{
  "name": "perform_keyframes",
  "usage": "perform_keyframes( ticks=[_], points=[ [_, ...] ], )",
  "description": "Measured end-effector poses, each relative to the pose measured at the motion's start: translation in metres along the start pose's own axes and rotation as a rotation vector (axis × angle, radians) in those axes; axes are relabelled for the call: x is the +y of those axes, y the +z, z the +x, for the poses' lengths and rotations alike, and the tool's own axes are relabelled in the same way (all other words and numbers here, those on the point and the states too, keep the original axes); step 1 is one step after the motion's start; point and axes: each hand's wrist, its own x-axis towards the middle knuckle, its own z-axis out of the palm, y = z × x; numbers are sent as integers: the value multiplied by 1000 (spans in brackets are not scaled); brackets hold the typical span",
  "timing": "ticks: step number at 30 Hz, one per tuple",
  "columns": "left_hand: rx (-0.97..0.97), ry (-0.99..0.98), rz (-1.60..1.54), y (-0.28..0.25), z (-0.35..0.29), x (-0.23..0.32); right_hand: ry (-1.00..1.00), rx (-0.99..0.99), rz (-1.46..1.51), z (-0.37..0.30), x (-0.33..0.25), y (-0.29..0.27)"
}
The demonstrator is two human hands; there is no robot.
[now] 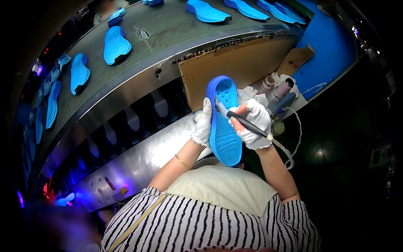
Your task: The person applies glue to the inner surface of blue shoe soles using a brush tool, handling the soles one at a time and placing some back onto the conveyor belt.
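In front of my chest, my left hand (203, 126), in a white glove, is closed on the left edge of a blue shoe sole (228, 145). The sole stands lengthwise, with its inner side facing up and small holes near the far end. My right hand (261, 122) wears a white glove with bare fingertips showing. Those fingers grip a brush with a black handle (251, 126), and a pale tube (286, 154) trails from its back end. The brush's whitish tip touches the sole near its inner left edge, below the holes.
Beyond a metal rail, a dark green conveyor belt (166, 25) carries several blue soles (116, 44). A cardboard sheet (235, 63) leans below it. At right are a pink cylindrical container (284, 87), crumpled white cloth and a blue panel (329, 54). A metal bench (147, 153) lies left.
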Motion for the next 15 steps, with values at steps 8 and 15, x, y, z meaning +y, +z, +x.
perform_keyframes(
  ticks=[8,15],
  points=[
    [19,164,1,-9,13,1,-266,-7,-284,-11,8,9],
    [-30,183,18,-13,7,17,-273,-122,-287,-17,3,4]
  ],
)
